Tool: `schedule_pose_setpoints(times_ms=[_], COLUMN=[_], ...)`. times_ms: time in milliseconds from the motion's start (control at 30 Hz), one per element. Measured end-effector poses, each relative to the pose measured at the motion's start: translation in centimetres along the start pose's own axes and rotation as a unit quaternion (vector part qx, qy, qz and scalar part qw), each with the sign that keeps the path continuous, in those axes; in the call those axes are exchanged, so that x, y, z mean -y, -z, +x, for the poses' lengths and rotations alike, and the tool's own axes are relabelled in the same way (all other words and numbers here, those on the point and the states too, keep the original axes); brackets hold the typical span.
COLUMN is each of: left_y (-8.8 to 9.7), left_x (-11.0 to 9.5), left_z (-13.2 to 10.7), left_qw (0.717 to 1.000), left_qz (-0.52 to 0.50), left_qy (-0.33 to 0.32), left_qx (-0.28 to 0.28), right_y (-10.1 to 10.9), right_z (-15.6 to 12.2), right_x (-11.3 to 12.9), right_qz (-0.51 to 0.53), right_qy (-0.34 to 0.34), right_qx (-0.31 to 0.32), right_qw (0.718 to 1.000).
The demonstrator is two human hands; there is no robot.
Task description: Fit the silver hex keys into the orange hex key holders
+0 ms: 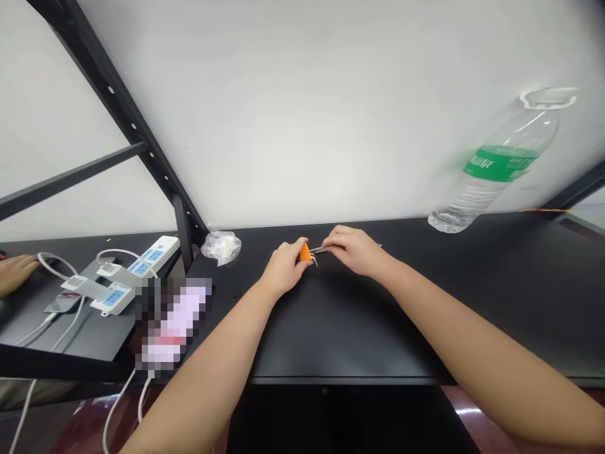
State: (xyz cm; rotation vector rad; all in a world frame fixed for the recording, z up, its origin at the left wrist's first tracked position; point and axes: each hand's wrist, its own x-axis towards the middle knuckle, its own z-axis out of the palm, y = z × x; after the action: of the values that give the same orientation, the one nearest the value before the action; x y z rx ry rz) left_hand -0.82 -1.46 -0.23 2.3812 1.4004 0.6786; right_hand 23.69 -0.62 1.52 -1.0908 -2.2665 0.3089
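Observation:
My left hand is closed round an orange hex key holder, just above the black table. The short bent end of a metal hex key sticks out of the holder toward me. Thin metal shafts run from the holder to the right, into the fingers of my right hand. Those fingers are pinched on the shafts, and a metal tip shows past the far side of the hand. How many keys there are is hidden.
A crumpled clear plastic bag lies at the back left, near a blurred-out phone-like device with a white cable. Left of the black frame post are a power strip and another person's hand. A large clear bottle stands back right.

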Motion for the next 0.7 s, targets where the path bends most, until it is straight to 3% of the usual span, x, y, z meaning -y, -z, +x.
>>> schedule_pose_setpoints(times_ms=[267, 533, 600, 700], left_y=[0.4, 0.3, 0.0, -0.1], left_x=[-0.7, -0.5, -0.2, 0.0], left_z=[0.0, 0.0, 0.1, 0.1], left_qw=[0.999, 0.999, 0.999, 0.999], left_qz=[-0.007, -0.026, -0.033, -0.035], left_qy=[-0.041, -0.030, -0.029, -0.021], left_qx=[-0.003, -0.002, -0.004, -0.004], right_y=[-1.1, -2.9, -2.6, -1.9], right_z=[0.2, 0.2, 0.1, -0.1], right_x=[1.5, 0.9, 0.4, -0.9], right_qz=[0.058, 0.232, 0.189, 0.039], right_qy=[0.028, -0.110, -0.092, -0.051], right_qx=[-0.005, 0.031, 0.035, 0.034], right_qw=[0.998, 0.966, 0.977, 0.997])
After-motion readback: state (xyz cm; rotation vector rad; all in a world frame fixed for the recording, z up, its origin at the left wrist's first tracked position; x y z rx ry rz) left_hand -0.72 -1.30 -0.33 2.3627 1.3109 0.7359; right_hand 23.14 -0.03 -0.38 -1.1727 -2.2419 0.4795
